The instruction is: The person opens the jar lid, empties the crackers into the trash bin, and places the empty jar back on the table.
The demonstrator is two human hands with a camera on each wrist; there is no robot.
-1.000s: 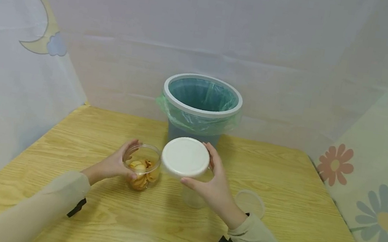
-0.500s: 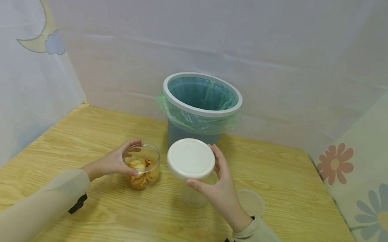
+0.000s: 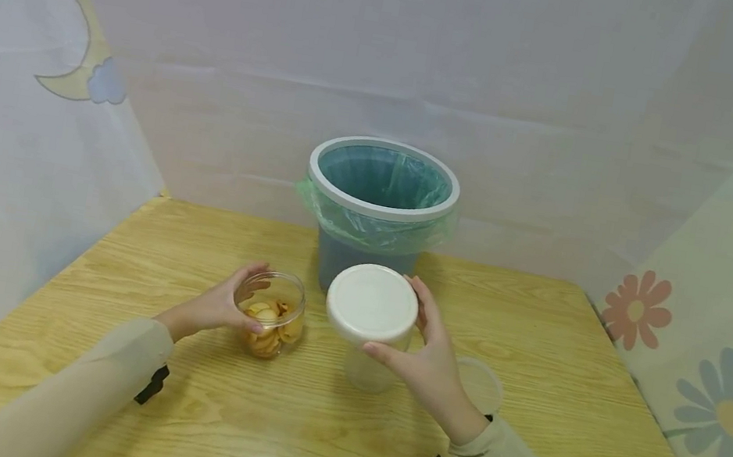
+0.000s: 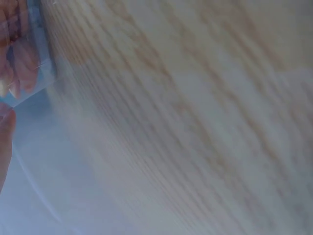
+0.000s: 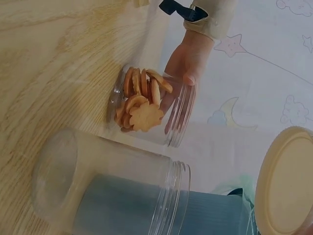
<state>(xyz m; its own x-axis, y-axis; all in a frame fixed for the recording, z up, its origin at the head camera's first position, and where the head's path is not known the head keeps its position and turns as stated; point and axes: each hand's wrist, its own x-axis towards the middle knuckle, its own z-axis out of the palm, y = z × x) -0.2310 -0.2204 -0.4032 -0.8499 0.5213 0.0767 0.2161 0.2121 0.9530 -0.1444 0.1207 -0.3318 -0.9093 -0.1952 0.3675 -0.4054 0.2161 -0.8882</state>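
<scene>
My left hand [image 3: 222, 308] grips a short clear jar [image 3: 292, 298] by its sides near the rim; it stands on the table without a lid. Flower-shaped cookies [image 5: 146, 116] fill its lower part. My right hand [image 3: 428, 360] holds a white round lid [image 3: 373, 303] by its edge, fingers behind and thumb in front. Below the lid stands a taller clear jar [image 3: 367, 375], its mouth uncovered and nothing seen inside. In the right wrist view the lid [image 5: 288, 181] is apart from this jar's threaded rim [image 5: 171, 198].
A blue bin [image 3: 338, 252] with a pale rim and green liner stands at the back middle of the wooden table [image 3: 181, 422]. A translucent disc [image 3: 481, 385] lies flat behind my right wrist. Printed cloth walls [image 3: 566, 132] enclose the table's back and sides.
My right hand has moved the white lid a little to the right, over the tall jar. The left hand and the cookie jar have stayed about where they were.
</scene>
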